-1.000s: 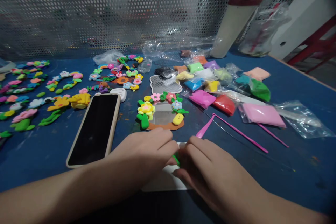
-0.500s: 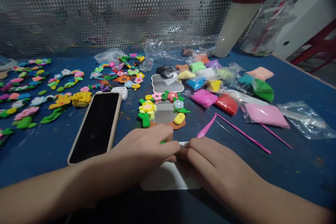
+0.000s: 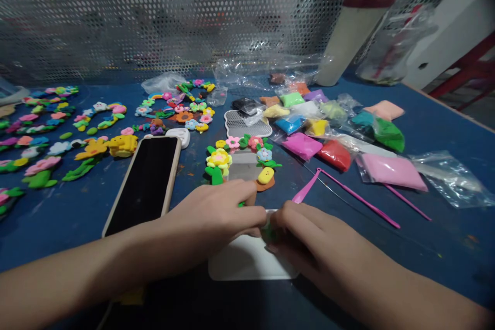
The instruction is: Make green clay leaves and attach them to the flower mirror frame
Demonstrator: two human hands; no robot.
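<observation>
Over a small white board (image 3: 249,264) my two hands meet, fingertips nearly touching. Bits of green clay (image 3: 242,204) show at the fingers of my left hand (image 3: 224,209), which is curled closed. My right hand (image 3: 309,234) has its fingers pinched together, with a blurred green patch at their tips. Most of the clay is hidden behind the fingers. Just beyond stands a frame of clay flowers (image 3: 219,159) round a clear middle, with a yellow clay piece (image 3: 265,176) at its lower right corner.
A phone (image 3: 147,180) lies left of my hands, before rows of clay decorations (image 3: 91,149). Pink modelling tools (image 3: 358,198) and bagged coloured clay (image 3: 334,155) lie to the right. A bottle (image 3: 344,36) stands at the back against a perforated metal panel (image 3: 185,15).
My right fingertips have drawn slightly apart from the left hand, so more green shows between them. The whole view has shifted a little; the left hand stays over the board's upper edge.
</observation>
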